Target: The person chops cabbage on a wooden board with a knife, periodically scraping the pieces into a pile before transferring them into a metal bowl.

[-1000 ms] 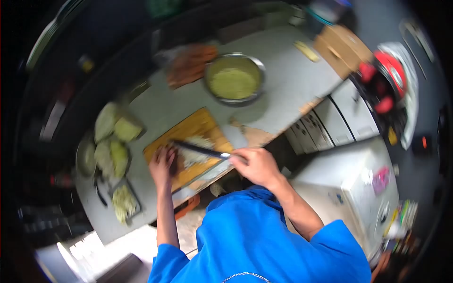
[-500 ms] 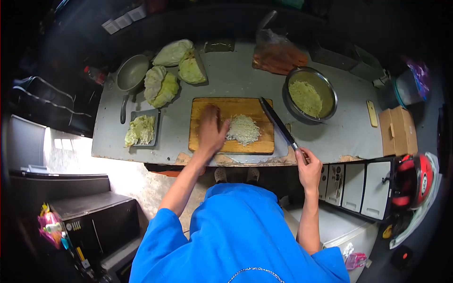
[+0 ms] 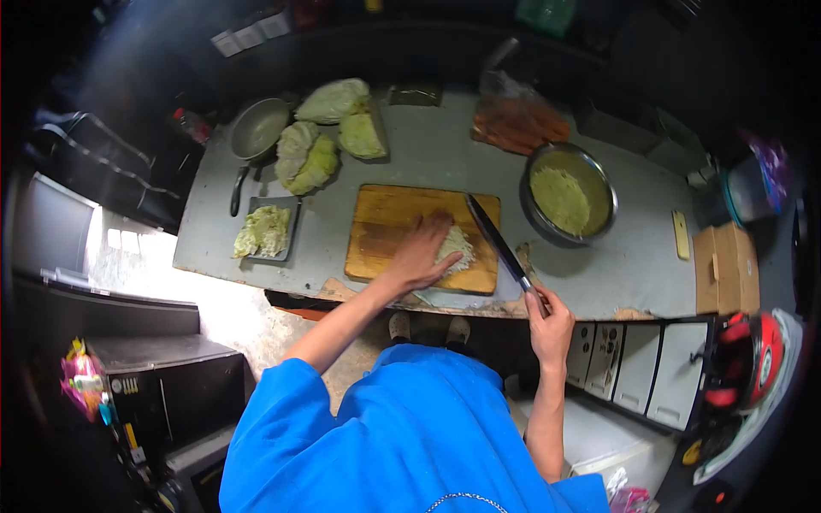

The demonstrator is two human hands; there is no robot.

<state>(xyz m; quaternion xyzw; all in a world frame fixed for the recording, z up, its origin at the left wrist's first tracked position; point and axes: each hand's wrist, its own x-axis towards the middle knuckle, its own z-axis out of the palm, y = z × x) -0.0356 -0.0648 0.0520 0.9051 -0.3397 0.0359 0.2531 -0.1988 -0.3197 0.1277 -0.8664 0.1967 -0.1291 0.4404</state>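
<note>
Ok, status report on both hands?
Left hand at pale chopped vegetable heap on rectangular wooden board. Right hand grips black-bladed knife, crossing board's right edge. No obstruction visible.

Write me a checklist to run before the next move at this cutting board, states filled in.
1. Knife secure: ok, right hand grips its handle.
2. Left hand off the blade: ok, it is at the chopped pile, with a gap to the knife.
3. Pile on the cutting board: ok.
4. Room in the metal bowl: ok, upper wall bare.
5. Board steady underneath: cannot tell, underside hidden.
</note>
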